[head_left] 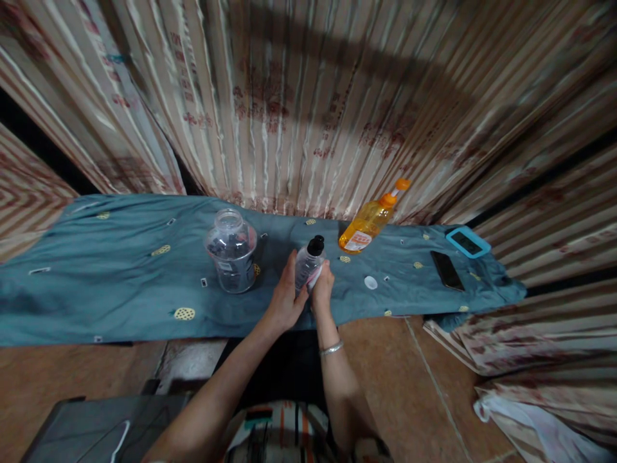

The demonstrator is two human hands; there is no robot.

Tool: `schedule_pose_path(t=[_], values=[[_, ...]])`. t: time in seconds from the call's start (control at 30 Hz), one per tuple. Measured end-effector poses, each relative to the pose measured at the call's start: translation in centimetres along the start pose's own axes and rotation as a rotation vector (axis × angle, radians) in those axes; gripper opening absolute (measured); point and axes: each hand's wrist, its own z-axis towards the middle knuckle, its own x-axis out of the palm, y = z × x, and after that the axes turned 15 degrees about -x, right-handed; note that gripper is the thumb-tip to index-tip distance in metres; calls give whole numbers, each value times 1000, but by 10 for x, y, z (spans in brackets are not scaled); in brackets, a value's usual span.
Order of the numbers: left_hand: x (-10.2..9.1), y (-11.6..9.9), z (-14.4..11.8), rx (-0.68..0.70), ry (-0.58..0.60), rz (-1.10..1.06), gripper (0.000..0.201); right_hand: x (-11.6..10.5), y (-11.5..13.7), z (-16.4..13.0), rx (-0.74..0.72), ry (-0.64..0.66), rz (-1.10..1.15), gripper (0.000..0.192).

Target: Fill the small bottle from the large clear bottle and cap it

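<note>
Between my two hands is a clear plastic bottle [304, 265] with a black cap, tilted a little to the right over the cloth-covered table. My left hand [285, 297] wraps its left side, thumb low across the front. On the right side, my right hand [322, 288] has its fingers curled against the bottle. Something white and pinkish [315, 276] shows between the right hand and the bottle; whether it is a label or a wiping cloth I cannot tell. Left of my hands stands a large clear plastic jar [234, 260] without a lid.
A pump bottle of orange liquid [365, 226] stands right of my hands. A white round spot or lid [371, 282], a black phone [447, 270] and a blue-framed device [467, 242] lie farther right. Behind the blue-green tablecloth [130, 276] hangs a striped curtain [299, 116].
</note>
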Motion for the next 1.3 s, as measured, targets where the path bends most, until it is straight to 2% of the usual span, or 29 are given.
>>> schedule_pose_path(t=[0.1, 0.2, 0.37, 0.47, 0.57, 0.7, 0.83, 0.93, 1.0, 1.13, 1.3], values=[[-2, 1, -1, -2, -5, -5, 72, 2, -10, -5, 129, -18, 20, 42], [-3, -1, 1, 1, -13, -9, 69, -2, -4, -1, 139, -40, 60, 42], [-5, -6, 2, -12, -29, 9, 73, -11, 29, 9, -19, -77, 143, 41], [-6, -7, 3, -52, -25, 10, 83, -14, 48, 4, -143, -78, 175, 38], [-8, -7, 7, -69, -13, 17, 85, -13, 55, -4, -220, -94, 194, 40], [-10, -6, 11, -42, -11, 49, 73, -7, 39, -11, -196, -116, 202, 42], [-7, -3, 11, -38, -49, 32, 66, -2, 6, -16, -40, -98, 189, 41], [-5, -2, 13, -51, -59, 27, 67, -2, -11, -18, 56, -79, 193, 42], [-4, -3, 16, -63, -61, 41, 73, -4, -13, -15, 81, -76, 204, 42], [-7, -10, 24, -82, -17, 77, 86, -11, 9, -2, 15, -90, 240, 42], [-6, -16, 30, -117, 23, 101, 99, -17, 55, 0, -193, -78, 267, 41]])
